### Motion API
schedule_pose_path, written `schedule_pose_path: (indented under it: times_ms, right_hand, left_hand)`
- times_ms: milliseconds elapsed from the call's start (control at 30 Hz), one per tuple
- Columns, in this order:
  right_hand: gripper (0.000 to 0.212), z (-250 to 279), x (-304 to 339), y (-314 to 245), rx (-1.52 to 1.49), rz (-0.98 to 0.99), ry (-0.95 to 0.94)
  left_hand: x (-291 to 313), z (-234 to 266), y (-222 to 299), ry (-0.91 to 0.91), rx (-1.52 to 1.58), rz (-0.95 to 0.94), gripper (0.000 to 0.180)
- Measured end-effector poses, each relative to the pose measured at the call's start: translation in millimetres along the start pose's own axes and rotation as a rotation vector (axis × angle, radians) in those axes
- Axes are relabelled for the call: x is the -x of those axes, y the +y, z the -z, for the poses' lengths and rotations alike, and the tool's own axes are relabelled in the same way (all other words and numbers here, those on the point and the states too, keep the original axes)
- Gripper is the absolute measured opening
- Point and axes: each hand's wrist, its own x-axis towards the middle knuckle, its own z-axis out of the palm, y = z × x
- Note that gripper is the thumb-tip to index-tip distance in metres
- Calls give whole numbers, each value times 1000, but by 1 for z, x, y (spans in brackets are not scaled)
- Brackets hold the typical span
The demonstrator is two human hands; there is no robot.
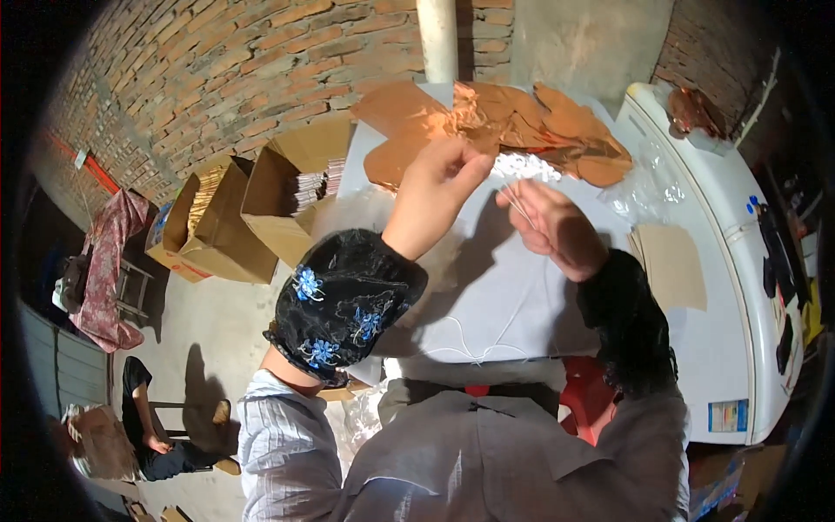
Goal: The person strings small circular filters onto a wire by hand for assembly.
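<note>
My left hand (439, 187) is raised over the table with its thumb and fingers pinched together. Thin white string (515, 202) runs from its fingertips to my right hand (557, 228), whose curled fingers hold the strands. The string's loose ends (474, 355) trail down to the near edge of the white tabletop (487, 300). Just beyond my hands lies a pile of small white pieces (526, 166), too small to make out. Behind it, shiny copper-coloured foil sheets or bags (557, 122) spread across the far part of the table.
Two open cardboard boxes (228, 228) with stacked flat items stand left of the table. A white fridge-like cabinet (726, 287) lies along the right, with brown card (670, 265) and clear plastic (652, 187) nearby. Another person (152, 426) sits at the lower left.
</note>
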Motion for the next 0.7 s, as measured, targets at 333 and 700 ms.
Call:
schedule_pose_path:
  times_ms: [333, 700]
  right_hand:
    - [27, -3, -11, -11, 599, 226, -11]
    - [19, -12, -28, -26, 759, 338, 19]
  left_hand:
    - [25, 25, -8, 42, -289, -182, 24]
    - [20, 41, 8, -396, 17, 278, 27]
